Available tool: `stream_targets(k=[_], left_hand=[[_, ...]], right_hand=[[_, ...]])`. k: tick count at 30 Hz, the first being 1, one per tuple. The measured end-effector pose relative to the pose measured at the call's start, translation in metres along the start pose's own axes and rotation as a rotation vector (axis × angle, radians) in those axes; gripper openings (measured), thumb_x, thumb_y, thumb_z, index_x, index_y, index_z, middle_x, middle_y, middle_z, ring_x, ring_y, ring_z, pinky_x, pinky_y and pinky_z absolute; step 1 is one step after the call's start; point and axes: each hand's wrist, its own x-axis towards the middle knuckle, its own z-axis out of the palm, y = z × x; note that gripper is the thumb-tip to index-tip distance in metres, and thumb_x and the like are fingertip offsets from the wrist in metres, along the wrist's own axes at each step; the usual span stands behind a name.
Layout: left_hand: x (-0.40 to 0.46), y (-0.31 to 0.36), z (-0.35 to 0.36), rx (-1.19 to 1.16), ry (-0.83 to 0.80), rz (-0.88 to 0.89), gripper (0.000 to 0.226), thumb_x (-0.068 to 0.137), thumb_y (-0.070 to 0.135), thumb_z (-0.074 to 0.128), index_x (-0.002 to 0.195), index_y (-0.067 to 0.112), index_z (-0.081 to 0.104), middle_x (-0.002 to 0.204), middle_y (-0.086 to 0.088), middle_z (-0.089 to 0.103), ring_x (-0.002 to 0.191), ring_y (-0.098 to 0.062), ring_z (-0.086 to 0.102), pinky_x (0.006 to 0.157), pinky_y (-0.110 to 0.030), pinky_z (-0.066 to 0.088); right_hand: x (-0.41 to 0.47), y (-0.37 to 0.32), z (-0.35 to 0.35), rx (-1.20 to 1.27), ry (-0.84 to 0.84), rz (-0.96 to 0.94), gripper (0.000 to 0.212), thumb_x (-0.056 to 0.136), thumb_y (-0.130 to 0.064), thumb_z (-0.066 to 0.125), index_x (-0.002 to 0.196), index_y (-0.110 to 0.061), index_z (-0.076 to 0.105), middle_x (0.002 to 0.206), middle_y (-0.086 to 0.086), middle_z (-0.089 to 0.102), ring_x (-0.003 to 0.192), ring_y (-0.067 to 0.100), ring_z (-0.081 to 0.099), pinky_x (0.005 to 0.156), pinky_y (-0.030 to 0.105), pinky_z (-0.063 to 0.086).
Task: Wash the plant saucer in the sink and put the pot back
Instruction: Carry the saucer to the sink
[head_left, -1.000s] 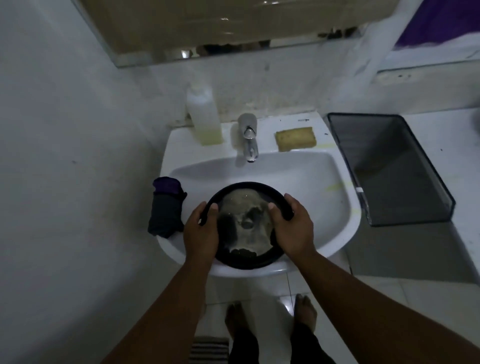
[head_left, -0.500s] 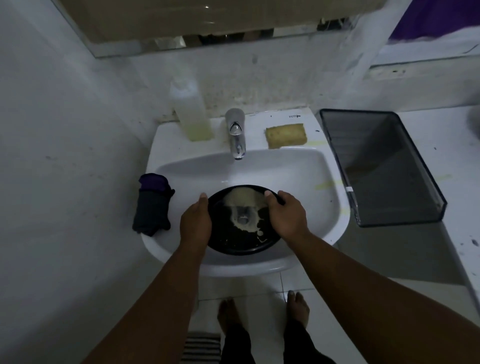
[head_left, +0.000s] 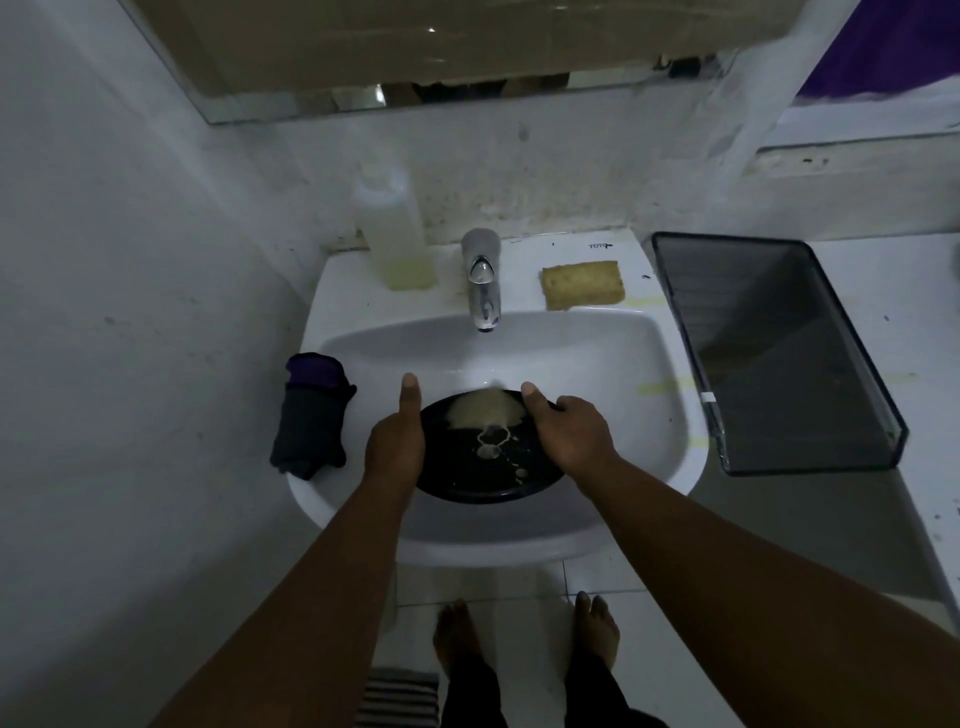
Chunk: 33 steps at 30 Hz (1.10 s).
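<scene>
The black round plant saucer (head_left: 483, 470) lies low in the white sink (head_left: 670, 374), its far edge tipped down. Murky beige water pools at that far edge, and drops dot its middle. My left hand (head_left: 395, 441) holds the saucer's left rim with the thumb stretched forward along it; its fingers are hidden below. My right hand (head_left: 571, 431) grips the right rim, thumb on top. The pot is not in sight.
A chrome faucet (head_left: 483, 291) stands at the back of the sink, with no water running. Left of it is a plastic bottle (head_left: 397, 244), right of it a yellow sponge (head_left: 582, 285). A dark cloth (head_left: 311, 415) hangs on the left rim. A grey clear tray (head_left: 779, 353) sits on the right counter.
Both hands have carried the saucer forward and down into the basin and tipped its far edge down. The murky water has run from the middle to the far edge.
</scene>
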Motion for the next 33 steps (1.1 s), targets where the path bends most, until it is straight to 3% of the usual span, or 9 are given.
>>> stream_targets(k=[3, 7, 11, 14, 18, 21, 24, 27, 33], left_hand=[[0.000, -0.002, 0.001, -0.025, 0.002, 0.038, 0.088, 0.088, 0.087, 0.028, 0.081, 0.008, 0.066, 0.098, -0.019, 0.074, 0.094, -0.035, 0.070, 0.095, -0.046, 0.056], [-0.003, -0.009, 0.004, -0.170, -0.034, 0.065, 0.066, 0.093, 0.077, 0.043, 0.102, 0.021, 0.077, 0.109, -0.006, 0.075, 0.103, -0.024, 0.070, 0.104, -0.045, 0.052], [-0.006, -0.008, 0.006, -0.234, -0.040, 0.054, 0.060, 0.098, 0.071, 0.037, 0.083, 0.023, 0.070, 0.098, -0.003, 0.072, 0.091, -0.018, 0.066, 0.098, -0.036, 0.047], [-0.006, -0.002, 0.009, -0.285, -0.035, 0.033, 0.063, 0.101, 0.067, 0.031, 0.103, 0.017, 0.068, 0.098, 0.005, 0.056, 0.091, -0.015, 0.056, 0.094, -0.031, 0.036], [0.003, -0.003, 0.008, -0.299, -0.023, -0.040, 0.073, 0.090, 0.083, 0.030, 0.083, 0.016, 0.057, 0.095, -0.001, 0.058, 0.096, -0.022, 0.058, 0.105, -0.039, 0.044], [0.007, -0.002, 0.009, -0.380, 0.000, -0.123, 0.099, 0.081, 0.091, 0.036, 0.123, 0.006, 0.061, 0.118, -0.011, 0.061, 0.111, -0.029, 0.060, 0.111, -0.048, 0.045], [0.005, 0.004, 0.011, -0.449, 0.017, -0.162, 0.109, 0.080, 0.090, 0.042, 0.152, 0.009, 0.041, 0.145, -0.014, 0.051, 0.127, -0.033, 0.055, 0.115, -0.048, 0.042], [0.000, 0.010, 0.015, -0.507, 0.021, -0.138, 0.105, 0.082, 0.086, 0.047, 0.155, 0.011, 0.038, 0.153, -0.012, 0.045, 0.136, -0.031, 0.048, 0.119, -0.047, 0.036], [-0.005, 0.008, 0.015, -0.472, -0.008, -0.013, 0.073, 0.091, 0.069, 0.055, 0.141, 0.016, 0.057, 0.148, -0.007, 0.053, 0.135, -0.026, 0.049, 0.120, -0.044, 0.034]], right_hand=[[0.004, -0.001, -0.001, 0.005, -0.022, 0.015, 0.084, 0.090, -0.081, 0.039, 0.101, -0.004, 0.070, 0.101, 0.012, 0.070, 0.098, 0.029, 0.066, 0.091, 0.041, 0.052], [0.011, 0.000, -0.002, -0.013, -0.039, 0.036, 0.079, 0.092, -0.080, 0.034, 0.082, -0.006, 0.061, 0.099, 0.014, 0.068, 0.101, 0.032, 0.067, 0.087, 0.038, 0.050], [0.016, -0.002, -0.005, 0.043, -0.057, 0.072, 0.092, 0.090, -0.082, 0.035, 0.113, 0.001, 0.070, 0.114, 0.017, 0.070, 0.104, 0.029, 0.066, 0.095, 0.041, 0.052], [0.014, -0.006, -0.008, 0.056, -0.077, 0.060, 0.092, 0.088, -0.084, 0.037, 0.109, 0.000, 0.070, 0.113, 0.016, 0.069, 0.104, 0.029, 0.065, 0.087, 0.036, 0.048], [0.006, -0.007, -0.009, 0.187, -0.079, -0.035, 0.076, 0.069, -0.090, 0.054, 0.107, -0.024, 0.059, 0.110, 0.005, 0.058, 0.108, 0.024, 0.059, 0.093, 0.037, 0.042], [0.007, -0.002, -0.009, 0.244, -0.082, -0.096, 0.055, 0.067, -0.086, 0.063, 0.084, -0.035, 0.050, 0.101, -0.004, 0.048, 0.097, 0.018, 0.049, 0.089, 0.037, 0.038], [0.002, -0.006, -0.010, 0.211, -0.040, -0.103, 0.048, 0.076, -0.078, 0.054, 0.072, -0.031, 0.046, 0.092, -0.003, 0.052, 0.089, 0.018, 0.051, 0.087, 0.037, 0.039], [-0.001, -0.011, -0.013, 0.254, 0.018, -0.042, 0.057, 0.096, -0.059, 0.052, 0.067, -0.010, 0.055, 0.077, 0.004, 0.060, 0.084, 0.024, 0.060, 0.089, 0.041, 0.046], [-0.003, -0.020, -0.017, 0.195, -0.009, 0.010, 0.057, 0.104, -0.055, 0.041, 0.074, -0.011, 0.060, 0.085, 0.006, 0.062, 0.095, 0.028, 0.062, 0.097, 0.044, 0.046]])
